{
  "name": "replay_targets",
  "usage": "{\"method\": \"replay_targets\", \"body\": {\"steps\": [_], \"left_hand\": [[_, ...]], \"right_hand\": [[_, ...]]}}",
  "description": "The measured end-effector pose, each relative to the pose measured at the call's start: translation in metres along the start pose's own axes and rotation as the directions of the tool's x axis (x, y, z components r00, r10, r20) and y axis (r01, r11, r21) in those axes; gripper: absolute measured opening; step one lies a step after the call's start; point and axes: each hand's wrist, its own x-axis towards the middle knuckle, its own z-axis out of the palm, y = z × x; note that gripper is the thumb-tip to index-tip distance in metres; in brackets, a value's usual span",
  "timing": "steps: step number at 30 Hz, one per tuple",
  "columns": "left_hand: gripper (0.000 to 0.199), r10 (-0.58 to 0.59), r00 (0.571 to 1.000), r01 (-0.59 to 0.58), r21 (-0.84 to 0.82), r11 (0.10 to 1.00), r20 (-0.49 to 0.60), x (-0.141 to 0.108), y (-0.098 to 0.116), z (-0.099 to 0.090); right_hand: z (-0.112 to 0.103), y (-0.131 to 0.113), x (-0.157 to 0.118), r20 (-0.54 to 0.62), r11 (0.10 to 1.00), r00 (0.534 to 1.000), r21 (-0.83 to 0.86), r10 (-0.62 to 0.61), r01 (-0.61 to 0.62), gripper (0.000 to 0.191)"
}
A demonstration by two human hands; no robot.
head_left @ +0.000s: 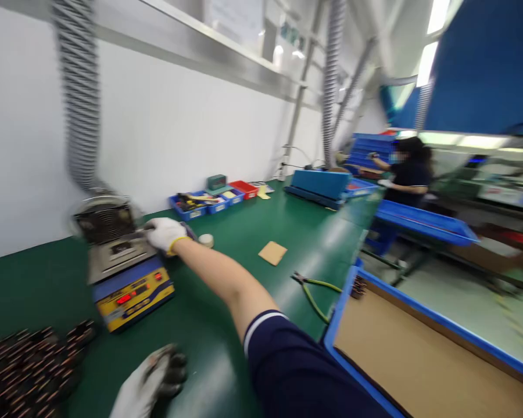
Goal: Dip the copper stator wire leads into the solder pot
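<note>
Nearest, at the bottom edge, the left hand [150, 377] in a pale glove points up and away, its fingers curled towards a dark patch; blur hides whether they close on anything. The right arm [229, 278], one navy sleeve at its shoulder end, stretches diagonally across the green bench [226, 325] to the right hand [164, 234], palm down in a white glove at the upper right side of the one yellow-and-blue machine [133, 284]; its fingertips blur there, so I cannot tell whether they grip. The two hands are well apart. One heap of dark parts [26, 371] lies left of the machine, too many to count. To the right are one cardboard-lined blue tray [422, 348], one pair of green-handled pliers [316, 290] and one tan square [272, 253]. Beyond sit three small blue bins [194, 213] and one red bin [244, 188]; farthest, one person [409, 174] stands by blue trays
</note>
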Motion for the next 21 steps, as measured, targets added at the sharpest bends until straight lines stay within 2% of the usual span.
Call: {"method": "replay_targets", "body": {"steps": [1,4,9,16,21], "left_hand": [[0.072,-0.032,0.999,0.034,-0.036,0.999,0.036,-0.005,0.007,0.005],[0.07,-0.028,0.995,0.039,-0.119,0.992,0.092,-0.011,0.023,0.015],[0.073,-0.025,0.995,0.042,-0.179,0.983,0.099,-0.01,0.026,0.014],[0.073,-0.014,0.988,0.04,-0.171,0.984,0.151,-0.012,0.027,0.011],[0.074,-0.012,0.988,0.04,-0.18,0.983,0.155,-0.012,0.026,0.011]], "right_hand": [[0.0,-0.002,0.001,-0.001,1.0,1.0,0.008,-0.011,0.011,0.027],[0.003,-0.009,0.019,0.007,1.0,1.0,0.005,-0.011,0.011,0.03],[0.007,-0.038,0.048,0.023,0.997,1.0,-0.071,-0.003,0.005,0.033],[0.017,-0.082,0.048,0.072,0.984,0.997,-0.175,-0.021,0.033,0.029],[0.026,-0.089,0.042,0.124,0.976,0.991,-0.201,-0.054,0.078,0.029]]}}
